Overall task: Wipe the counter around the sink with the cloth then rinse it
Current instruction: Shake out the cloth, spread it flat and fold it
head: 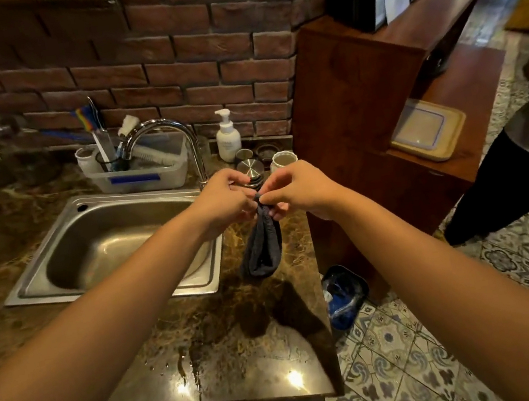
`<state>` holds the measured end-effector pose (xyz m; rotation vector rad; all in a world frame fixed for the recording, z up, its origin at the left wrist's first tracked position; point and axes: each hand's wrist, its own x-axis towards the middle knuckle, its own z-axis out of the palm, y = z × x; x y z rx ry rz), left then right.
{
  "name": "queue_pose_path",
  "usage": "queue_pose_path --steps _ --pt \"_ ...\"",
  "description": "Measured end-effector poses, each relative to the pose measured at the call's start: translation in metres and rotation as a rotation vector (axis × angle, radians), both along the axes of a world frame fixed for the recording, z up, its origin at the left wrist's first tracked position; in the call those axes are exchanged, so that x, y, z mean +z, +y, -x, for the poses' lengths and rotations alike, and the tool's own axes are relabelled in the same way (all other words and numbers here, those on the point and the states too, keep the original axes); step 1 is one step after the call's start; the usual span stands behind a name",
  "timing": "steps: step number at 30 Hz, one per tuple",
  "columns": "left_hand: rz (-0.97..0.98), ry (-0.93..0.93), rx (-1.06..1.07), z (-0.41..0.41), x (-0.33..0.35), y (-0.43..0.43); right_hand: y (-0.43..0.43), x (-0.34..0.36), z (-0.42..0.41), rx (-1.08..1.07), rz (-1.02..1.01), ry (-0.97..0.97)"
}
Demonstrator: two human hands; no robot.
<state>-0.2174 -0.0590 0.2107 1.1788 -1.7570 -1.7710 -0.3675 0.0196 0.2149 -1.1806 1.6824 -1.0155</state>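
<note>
We note these materials. Table point(232, 354): polished brown marble-look stone, glossy, with wet streaks. Sink point(56, 254): brushed metal, dull sheen. Faucet point(172, 128): mirror-bright chrome. Cloth point(264, 249): dark grey, soft, matt terry weave. Wall point(197, 48): rough red brick. Tub point(148, 173): translucent plastic. Cabinet point(351, 100): smooth reddish wood.

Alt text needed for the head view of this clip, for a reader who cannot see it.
Both hands, left hand and right hand, pinch the top of a dark grey cloth that hangs over the brown marble counter, just right of an empty steel sink. Behind stand a curved tap, a soap pump bottle and a brick wall.
</note>
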Motion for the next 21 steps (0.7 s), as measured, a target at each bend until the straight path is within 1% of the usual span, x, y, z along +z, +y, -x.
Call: queue_pose_path --steps 2,3,4,6,7,8,10,14,16,18,19,20,21 --pt "-0.110 0.102 0.057 -0.004 -0.015 0.005 0.002 -0.008 0.001 -0.031 -0.023 -0.046" --pt "-0.076 0.108 0.077 -0.007 -0.024 0.007 0.005 -0.012 0.000 -0.048 -0.034 -0.083" --pt "0.040 0.063 0.089 -0.011 -0.036 0.009 0.007 -0.015 0.000 -0.068 -0.042 -0.131" --pt "0.321 -0.118 0.015 -0.019 -0.058 0.015 0.012 -0.020 0.001 -0.131 -0.049 -0.259" --pt "0.402 -0.211 -0.051 -0.022 -0.069 0.018 0.015 -0.020 0.002 -0.176 -0.048 -0.337" --pt "0.431 -0.282 -0.099 -0.023 -0.079 0.020 0.017 -0.021 0.005 -0.225 -0.043 -0.421" --pt "0.421 -0.329 -0.109 -0.023 -0.096 0.021 0.020 -0.024 0.009 -0.321 -0.043 -0.582" --pt "0.290 -0.286 0.000 -0.021 -0.115 0.015 0.025 -0.031 0.009 -0.402 -0.087 -0.781" --pt "0.310 -0.313 -0.060 -0.021 -0.116 0.016 0.029 -0.035 0.011 -0.452 -0.092 -0.854" --pt "0.368 -0.356 -0.120 -0.024 -0.110 0.020 0.031 -0.040 0.015 -0.523 -0.106 -0.869" --pt "0.398 -0.375 -0.115 -0.025 -0.107 0.019 0.034 -0.044 0.017 -0.563 -0.131 -0.840" --pt "0.442 -0.384 -0.090 -0.026 -0.102 0.016 0.036 -0.048 0.020 -0.600 -0.177 -0.763" --pt "0.485 -0.389 -0.065 -0.026 -0.096 0.011 0.040 -0.052 0.024 -0.622 -0.243 -0.634"
